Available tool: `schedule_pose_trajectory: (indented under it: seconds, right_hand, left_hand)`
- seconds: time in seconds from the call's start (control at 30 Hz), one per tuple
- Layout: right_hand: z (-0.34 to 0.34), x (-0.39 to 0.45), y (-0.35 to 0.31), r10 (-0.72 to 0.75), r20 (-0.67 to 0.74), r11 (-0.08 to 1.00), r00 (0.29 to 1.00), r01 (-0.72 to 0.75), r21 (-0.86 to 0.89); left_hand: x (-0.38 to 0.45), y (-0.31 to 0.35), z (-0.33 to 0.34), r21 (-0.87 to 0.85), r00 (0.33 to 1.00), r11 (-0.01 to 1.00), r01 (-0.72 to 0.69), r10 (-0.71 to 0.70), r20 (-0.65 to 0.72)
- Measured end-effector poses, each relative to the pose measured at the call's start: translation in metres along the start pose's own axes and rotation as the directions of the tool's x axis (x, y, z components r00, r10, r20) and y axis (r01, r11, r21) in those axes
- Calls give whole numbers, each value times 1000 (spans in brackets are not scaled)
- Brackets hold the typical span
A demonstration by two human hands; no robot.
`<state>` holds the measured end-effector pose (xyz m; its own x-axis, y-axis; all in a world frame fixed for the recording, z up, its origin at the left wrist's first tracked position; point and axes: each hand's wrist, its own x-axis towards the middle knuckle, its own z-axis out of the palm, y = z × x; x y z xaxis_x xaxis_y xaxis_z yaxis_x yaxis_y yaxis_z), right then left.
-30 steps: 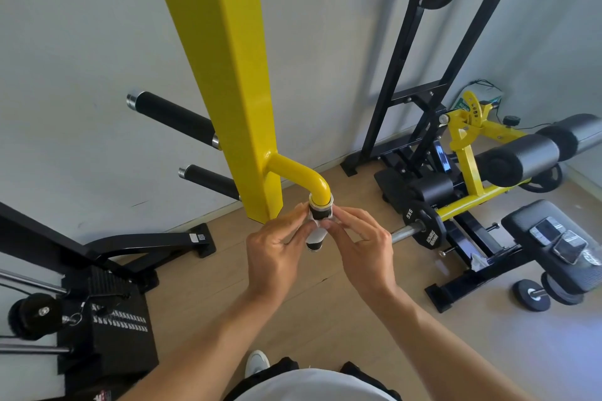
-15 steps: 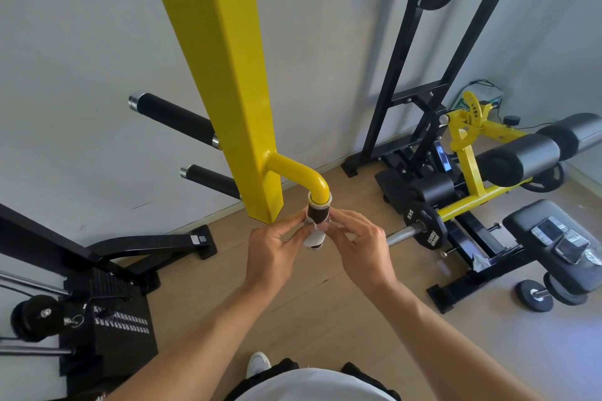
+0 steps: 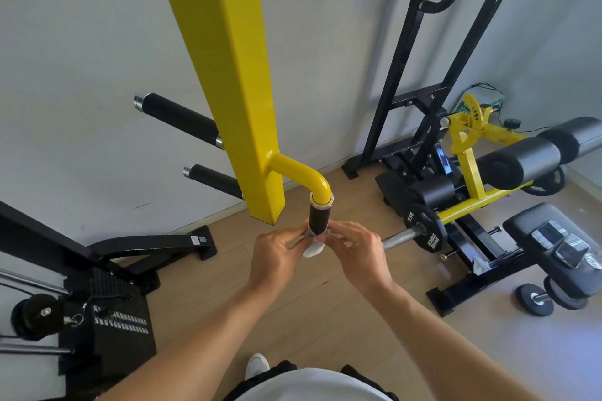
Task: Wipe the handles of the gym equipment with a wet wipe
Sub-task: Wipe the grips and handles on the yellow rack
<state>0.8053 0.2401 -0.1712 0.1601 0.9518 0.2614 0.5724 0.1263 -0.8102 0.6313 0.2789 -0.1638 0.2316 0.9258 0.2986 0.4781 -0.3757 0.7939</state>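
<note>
Around the black handle (image 3: 319, 217), left hand (image 3: 273, 254) and right hand (image 3: 357, 251) pinch the wipe (image 3: 313, 248).

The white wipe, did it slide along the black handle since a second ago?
Yes. The white wipe slid down the black handle, away from the yellow bend, so more bare grip shows above both hands.

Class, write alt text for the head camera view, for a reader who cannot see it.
Two hands, left hand and right hand, hold a white wet wipe around the lower end of a black handle hanging from a yellow post. Black and yellow gym equipment stands around on the wooden floor.
</note>
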Motion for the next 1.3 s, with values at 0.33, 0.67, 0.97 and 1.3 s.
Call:
schedule_pose_trajectory:
  seconds: [0.33, 0.67, 0.97, 1.3]
  right_hand:
    - [10, 9, 33, 111, 167, 985, 980, -85, -153]
    - [-10, 14, -14, 66, -38, 988, 997, -60, 142]
    - [-18, 13, -48, 8, -150, 963, 989, 32, 266]
    - [5, 0, 3, 169, 92, 986, 981, -169, -8]
  left_hand:
    - [15, -13, 6, -52, 955, 972, 228, -213, 206]
    - [16, 1, -7, -86, 999, 996, -35, 32, -41]
    - [13, 19, -13, -102, 977, 979, -175, 160, -139]
    - [-1, -12, 9, -74, 981, 982, 172, -164, 107]
